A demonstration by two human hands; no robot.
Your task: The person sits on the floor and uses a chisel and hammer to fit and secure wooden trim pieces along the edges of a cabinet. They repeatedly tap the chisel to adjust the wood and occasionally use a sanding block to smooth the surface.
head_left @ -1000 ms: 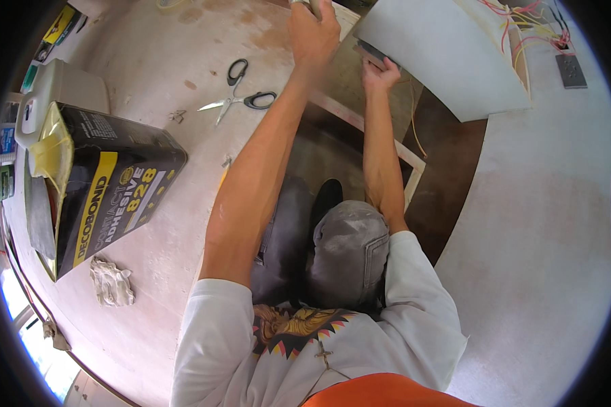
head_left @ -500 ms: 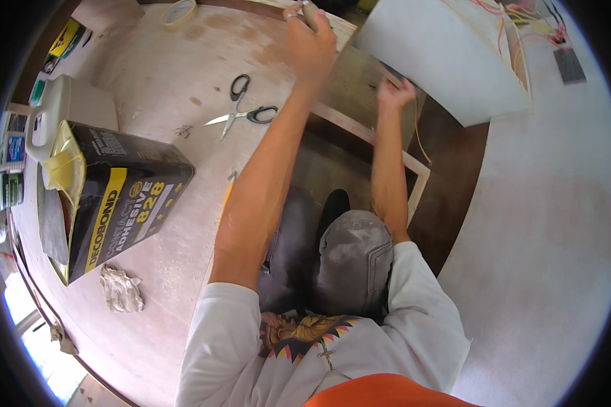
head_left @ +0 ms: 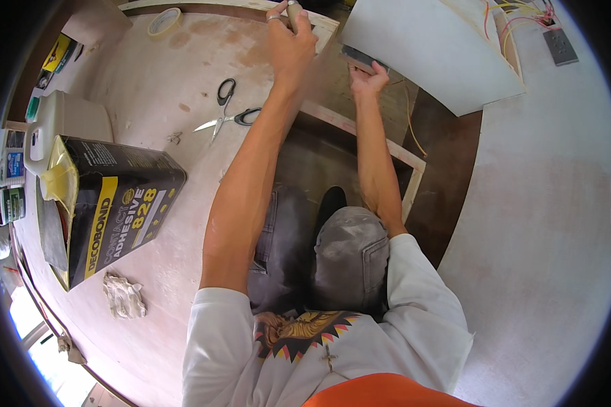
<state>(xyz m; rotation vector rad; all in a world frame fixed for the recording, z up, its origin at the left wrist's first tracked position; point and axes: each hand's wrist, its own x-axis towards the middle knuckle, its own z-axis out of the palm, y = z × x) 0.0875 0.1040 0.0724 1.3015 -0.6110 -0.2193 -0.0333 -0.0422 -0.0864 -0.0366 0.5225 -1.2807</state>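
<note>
My left hand (head_left: pixel 290 47) is closed round a tool with a rounded tan handle (head_left: pixel 294 15), at the far edge of the pale worktop. The tool's working end is hidden. My right hand (head_left: pixel 368 80) grips a flat dark grey block (head_left: pixel 364 60), whose exact kind I cannot make out. It is held below the near edge of a white panelled box (head_left: pixel 414 51), above a wooden frame (head_left: pixel 404 154). Black-handled scissors (head_left: pixel 228 117) lie spread on the worktop, left of my left forearm.
A large black and yellow adhesive tin (head_left: pixel 119 203) stands at left, before a white jug (head_left: pixel 78 119). A crumpled rag (head_left: pixel 123 296) and a tape roll (head_left: pixel 164 22) lie on the worktop (head_left: pixel 176 258). Loose wires (head_left: pixel 523 13) and a dark socket plate (head_left: pixel 561 47) are at upper right.
My right hand has moved left and slightly farther away, and the block in it shows more fully. My left hand keeps its hold on the handle. The whole view has shifted a little.
</note>
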